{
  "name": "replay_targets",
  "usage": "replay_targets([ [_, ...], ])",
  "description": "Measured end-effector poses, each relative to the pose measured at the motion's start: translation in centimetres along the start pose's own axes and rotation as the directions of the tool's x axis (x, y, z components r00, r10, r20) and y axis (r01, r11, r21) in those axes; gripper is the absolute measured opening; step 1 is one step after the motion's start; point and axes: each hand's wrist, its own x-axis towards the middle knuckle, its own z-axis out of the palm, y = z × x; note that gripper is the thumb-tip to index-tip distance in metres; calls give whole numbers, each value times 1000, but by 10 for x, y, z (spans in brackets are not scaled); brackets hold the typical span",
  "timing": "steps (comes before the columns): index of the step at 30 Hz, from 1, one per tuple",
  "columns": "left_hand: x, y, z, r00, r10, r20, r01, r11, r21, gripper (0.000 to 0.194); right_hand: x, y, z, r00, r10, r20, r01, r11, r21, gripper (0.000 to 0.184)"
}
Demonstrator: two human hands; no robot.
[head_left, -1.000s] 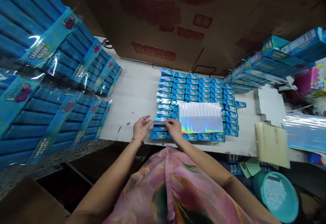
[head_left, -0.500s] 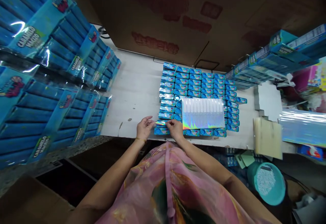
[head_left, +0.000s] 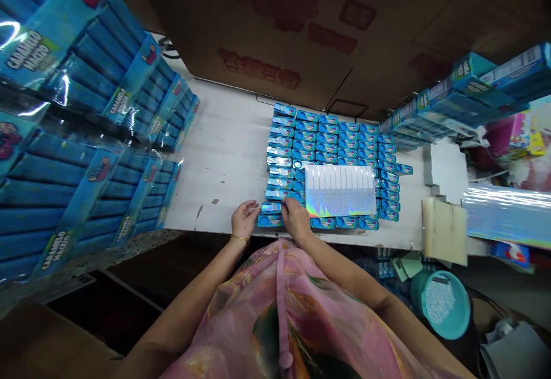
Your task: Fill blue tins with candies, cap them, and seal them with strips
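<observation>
Blue tins [head_left: 327,138] stand in tight rows on the white tabletop [head_left: 215,161], forming a large block. A holographic sheet [head_left: 340,192] lies flat over the lower right part of the block, its upper band showing pale stripes.

At the block's lower left corner, the two hands are close together but not touching. The right hand [head_left: 295,219] is bent over a tin with a shiny strip [head_left: 271,207], its fingers [head_left: 284,207] pinching the tin's right end. The left hand [head_left: 244,219] is open just beside the same tin, and its fingertips may or may not touch it. A gold bangle [head_left: 239,238] circles the left wrist.

A pink floral garment [head_left: 279,310] fills the bottom of the view. Plastic-wrapped blue packs [head_left: 86,109] lie in a stack on the left, and more [head_left: 451,103] on the right. A large cardboard box [head_left: 275,23] stands beyond the tabletop. To the right lie a cream foam block [head_left: 443,229] and a roll of holographic film [head_left: 508,215], with a teal basin [head_left: 441,304] below them.
</observation>
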Motion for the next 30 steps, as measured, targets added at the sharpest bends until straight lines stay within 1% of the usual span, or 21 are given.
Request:
replay_targets([
  [2,-3,-1,-3,998,50,37,-53,995,80,38,-5,4,-7,979,-187,84,197,970,-142,35],
  [4,-6,-1,-6,983,129,130,-151,974,168,34,-9,4,-10,938,-295,183,332,914,-232,40],
  [6,-6,2,-9,957,169,234,-228,940,254,32,-11,2,-9,926,-301,228,359,890,-281,44],
  [7,-6,5,-11,950,172,260,-247,925,290,32,-11,1,-9,927,-294,234,355,889,-289,45],
  [9,-6,14,-14,949,195,247,-276,894,354,33,-11,5,-10,922,-309,235,365,896,-253,42],
  [10,-6,20,-14,950,228,212,-295,876,382,33,-11,12,-13,921,-322,217,367,905,-215,40],
  [11,-7,27,-11,945,277,174,-325,853,407,34,-11,23,-18,930,-325,169,352,920,-170,38],
  [12,-8,35,-7,932,334,141,-362,828,428,35,-11,39,-26,949,-304,83,312,942,-123,36],
  [13,-9,43,1,914,380,141,-402,808,431,35,-11,59,-36,968,-246,-44,243,967,-75,35],
  [14,-10,51,11,896,411,168,-442,795,416,36,-11,82,-48,969,-150,-195,148,989,-24,34],
  [15,-11,58,24,881,423,212,-474,789,392,37,-11,107,-60,935,-28,-352,42,999,34,34],
  [16,-11,65,39,868,421,264,-494,787,371,38,-11,132,-72,873,97,-478,-62,994,88,34],
  [17,-10,71,55,859,405,312,-502,787,359,40,-10,156,-82,814,204,-544,-157,979,132,35],
  [18,-9,75,71,858,382,344,-498,786,367,43,-8,177,-90,781,293,-552,-238,956,172,37],
  [19,-6,78,87,861,353,365,-485,786,383,46,-6,194,-95,777,360,-516,-292,933,211,40],
  [21,-1,80,112,880,293,374,-441,795,416,51,-1,217,-98,810,440,-388,-337,890,307,48],
  [23,3,80,128,902,244,355,-386,824,414,55,2,226,-95,839,458,-295,-324,855,406,52],
  [25,4,78,136,917,222,330,-345,858,381,60,0,230,-92,829,456,-324,-310,856,415,51],
  [27,1,77,140,925,209,319,-320,879,354,62,-4,233,-91,794,453,-406,-336,883,328,48],
  [28,-1,76,141,927,207,311,-316,878,358,63,-7,235,-91,779,453,-434,-358,889,285,48],
  [30,-4,75,144,933,221,284,-326,855,404,61,-10,241,-91,775,458,-435,-376,888,265,47],
])
